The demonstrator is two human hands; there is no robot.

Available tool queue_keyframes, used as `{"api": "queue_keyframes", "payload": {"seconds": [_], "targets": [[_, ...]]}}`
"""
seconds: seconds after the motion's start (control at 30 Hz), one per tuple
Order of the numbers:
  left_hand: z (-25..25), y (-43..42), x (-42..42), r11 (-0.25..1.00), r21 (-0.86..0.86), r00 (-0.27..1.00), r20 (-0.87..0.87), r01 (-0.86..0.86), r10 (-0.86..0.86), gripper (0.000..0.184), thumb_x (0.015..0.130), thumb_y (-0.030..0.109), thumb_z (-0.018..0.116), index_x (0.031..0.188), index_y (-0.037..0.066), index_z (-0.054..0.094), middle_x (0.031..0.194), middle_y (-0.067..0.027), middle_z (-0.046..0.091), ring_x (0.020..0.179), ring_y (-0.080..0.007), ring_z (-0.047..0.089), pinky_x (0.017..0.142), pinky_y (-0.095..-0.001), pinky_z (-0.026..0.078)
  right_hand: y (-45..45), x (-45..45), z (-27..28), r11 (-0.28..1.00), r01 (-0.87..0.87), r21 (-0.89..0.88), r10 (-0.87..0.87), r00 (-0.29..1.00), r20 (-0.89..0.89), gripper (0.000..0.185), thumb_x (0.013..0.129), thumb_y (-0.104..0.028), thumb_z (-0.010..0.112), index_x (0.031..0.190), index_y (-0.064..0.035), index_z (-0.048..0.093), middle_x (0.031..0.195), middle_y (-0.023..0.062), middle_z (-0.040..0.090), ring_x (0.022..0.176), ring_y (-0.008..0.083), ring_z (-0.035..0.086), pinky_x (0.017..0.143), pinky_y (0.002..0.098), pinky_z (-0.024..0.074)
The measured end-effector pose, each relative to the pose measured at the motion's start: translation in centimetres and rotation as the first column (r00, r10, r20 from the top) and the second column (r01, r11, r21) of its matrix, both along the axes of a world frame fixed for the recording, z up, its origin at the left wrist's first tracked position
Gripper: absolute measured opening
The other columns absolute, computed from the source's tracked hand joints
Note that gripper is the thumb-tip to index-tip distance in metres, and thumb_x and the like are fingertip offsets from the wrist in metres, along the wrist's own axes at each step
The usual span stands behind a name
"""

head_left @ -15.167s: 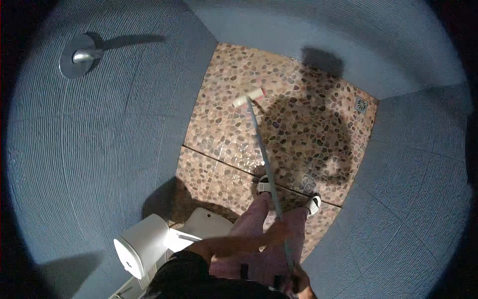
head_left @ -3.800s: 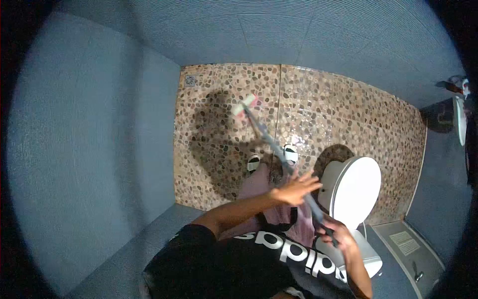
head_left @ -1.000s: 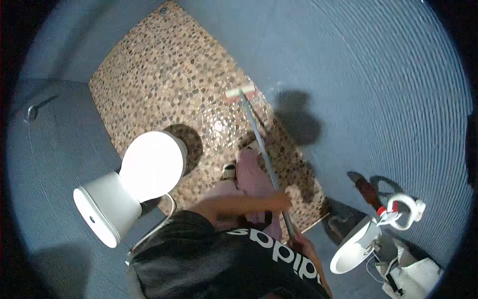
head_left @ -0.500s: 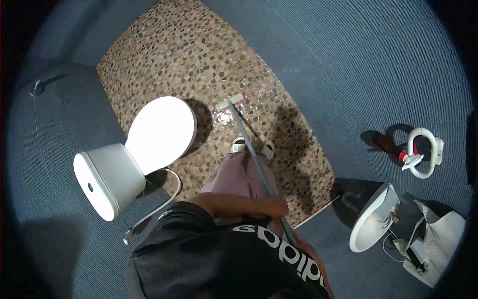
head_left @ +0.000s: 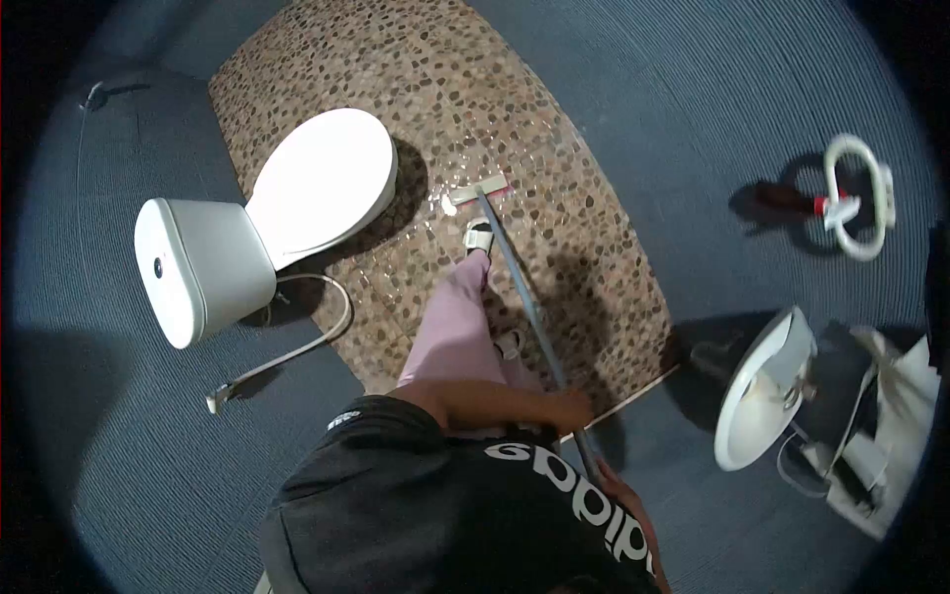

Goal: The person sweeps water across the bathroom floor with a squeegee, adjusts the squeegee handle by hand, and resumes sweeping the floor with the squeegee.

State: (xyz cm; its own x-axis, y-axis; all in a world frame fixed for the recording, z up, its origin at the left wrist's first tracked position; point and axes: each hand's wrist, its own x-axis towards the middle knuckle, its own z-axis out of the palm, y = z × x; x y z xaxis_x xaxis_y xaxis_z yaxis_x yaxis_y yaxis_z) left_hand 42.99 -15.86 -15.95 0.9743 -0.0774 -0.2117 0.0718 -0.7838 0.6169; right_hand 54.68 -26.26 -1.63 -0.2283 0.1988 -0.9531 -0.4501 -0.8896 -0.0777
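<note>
My left hand point(head_left: 571, 409) is wrapped around the long grey handle of a floor brush point(head_left: 524, 292). Lower down, near the handle's end beside my hip, my right hand point(head_left: 616, 483) is closed on it too, though its fingers are partly hidden. The brush's cream head point(head_left: 479, 190), with pinkish-red bristles at its edge, rests on the wet pebble-patterned floor point(head_left: 416, 79). It lies just ahead of my front shoe point(head_left: 478, 236); my other shoe point(head_left: 509, 344) is farther back.
At left stands a white toilet point(head_left: 322, 178), lid down, with a pale hose point(head_left: 297, 346) beside it. On the right wall are a white grab handle point(head_left: 871, 243) with a brown spray bottle point(head_left: 787, 201), a washbasin point(head_left: 752, 416) and a whitish bag-like item point(head_left: 905, 396).
The brush head has slid back along the floor toward me. One of my feet has stepped back, and the toilet and basin now sit higher in view. Both hands keep their grip.
</note>
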Motion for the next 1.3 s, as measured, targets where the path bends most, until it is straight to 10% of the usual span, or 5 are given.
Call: {"api": "queue_keyframes", "payload": {"seconds": [0.37, 0.6, 0.8, 1.13, 1.3], "targets": [[-3.4, -4.4, -3.1, 0.968, 0.181, 0.932, -0.287, -0.175, 0.222, 0.016, 0.066, 0.018, 0.054, 0.078, 0.011, 0.062, 0.076, -0.0073, 0.057, 0.08, -0.0267, 0.053, 0.084, -0.0648, 0.017, -5.0, -3.5, -5.2, 0.998, 0.041, 0.05, -0.042, 0.999, 0.011, 0.054, 0.079, -0.02, 0.045, 0.127, -0.0169, 0.022, 0.066, 0.0013, 0.046, 0.048, 0.0091, 0.042, 0.036, 0.0184, 0.0309], [-2.1, -12.3, -3.3, 0.981, 0.088, 0.984, 0.055, -0.171, 0.167, 0.011, 0.063, 0.02, 0.057, 0.067, 0.012, 0.062, 0.066, -0.0058, 0.057, 0.07, -0.0236, 0.054, 0.072, -0.0511, 0.032, -15.1, -2.0, -2.9, 0.989, -0.088, 0.122, 0.084, 0.996, 0.031, 0.056, 0.078, -0.024, 0.046, 0.127, -0.0098, 0.023, 0.118, 0.0127, 0.036, 0.098, 0.0191, 0.041, 0.086, 0.03, 0.0292], [-7.4, -7.5, -6.9, 0.954, 0.094, 0.943, -0.154, -0.284, 0.295, 0.009, 0.061, 0.015, 0.056, 0.067, 0.01, 0.059, 0.064, -0.0053, 0.057, 0.063, -0.021, 0.056, 0.059, -0.0378, 0.043, -7.6, -6.6, -4.2, 0.992, -0.096, 0.079, 0.093, 0.995, 0.044, 0.047, 0.081, -0.02, 0.041, 0.124, -0.0094, 0.026, 0.065, 0.0028, 0.048, 0.047, 0.0107, 0.042, 0.042, 0.0204, 0.0332], [2.1, -22.5, -8.2, 0.746, -0.514, 0.903, 0.312, 0.423, -0.296, 0.028, 0.065, 0.013, 0.054, 0.091, 0.004, 0.053, 0.079, -0.0146, 0.055, 0.074, -0.0303, 0.053, 0.062, -0.0428, 0.041, -28.8, -9.4, 4.2, 0.943, 0.01, -0.333, 0.147, 0.885, 0.442, 0.048, 0.078, -0.016, 0.049, 0.121, -0.0073, 0.031, 0.077, 0.0106, 0.053, 0.06, 0.0176, 0.05, 0.053, 0.0278, 0.0392], [-14.7, -18.6, -15.6, 0.973, -0.105, 0.979, -0.022, -0.206, 0.205, 0.021, 0.064, 0.014, 0.054, 0.084, 0.019, 0.057, 0.078, -0.0039, 0.054, 0.081, -0.02, 0.051, 0.07, -0.0388, 0.041, -15.8, -16.6, -2.4, 0.961, 0.274, -0.033, -0.269, 0.957, 0.11, 0.052, 0.077, -0.014, 0.049, 0.123, -0.007, 0.027, 0.08, 0.0056, 0.051, 0.061, 0.0132, 0.048, 0.051, 0.0228, 0.0371]]}}
